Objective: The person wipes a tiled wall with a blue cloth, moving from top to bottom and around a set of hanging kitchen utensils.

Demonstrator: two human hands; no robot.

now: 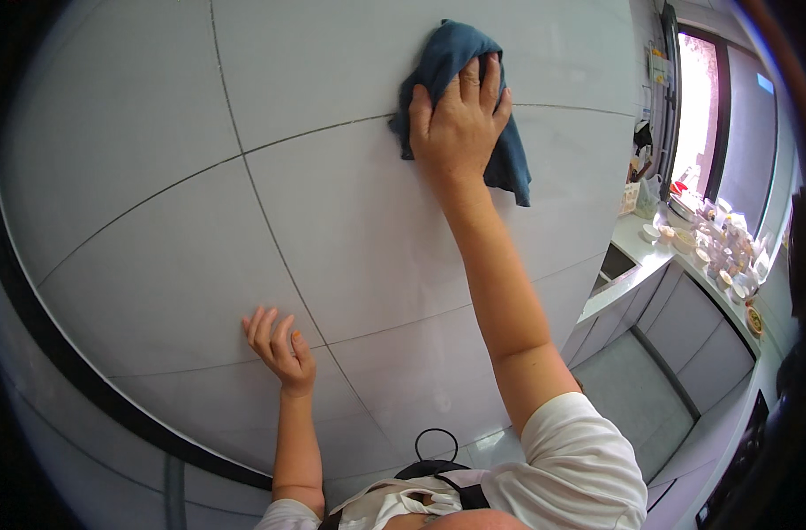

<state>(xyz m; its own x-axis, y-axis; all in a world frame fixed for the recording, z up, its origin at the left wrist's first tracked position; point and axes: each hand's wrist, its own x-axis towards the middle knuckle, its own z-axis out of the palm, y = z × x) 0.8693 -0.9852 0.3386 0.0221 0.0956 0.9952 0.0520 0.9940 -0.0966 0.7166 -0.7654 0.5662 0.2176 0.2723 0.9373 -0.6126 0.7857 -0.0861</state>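
High on a white tiled wall (pixel 350 212), my right hand (pixel 460 124) presses a dark blue cloth (pixel 509 163) against the tiles. Its fingers are spread over the cloth, which bunches above them and hangs down on the right side. The cloth lies across a horizontal grout line. Lower down on the left, my left hand (pixel 282 349) is raised near the wall with its fingers loosely bent and apart, holding nothing. Whether its fingertips touch the tiles I cannot tell.
To the right, past the wall's edge, a kitchen counter (pixel 628 234) has a sink (pixel 613 265) and a crowd of small bowls and packages (pixel 730 247) beneath a window (pixel 699 115). Lower cabinets (pixel 699 327) surround a grey floor (pixel 637 397). A dark frame (pixel 112 393) edges the wall at left.
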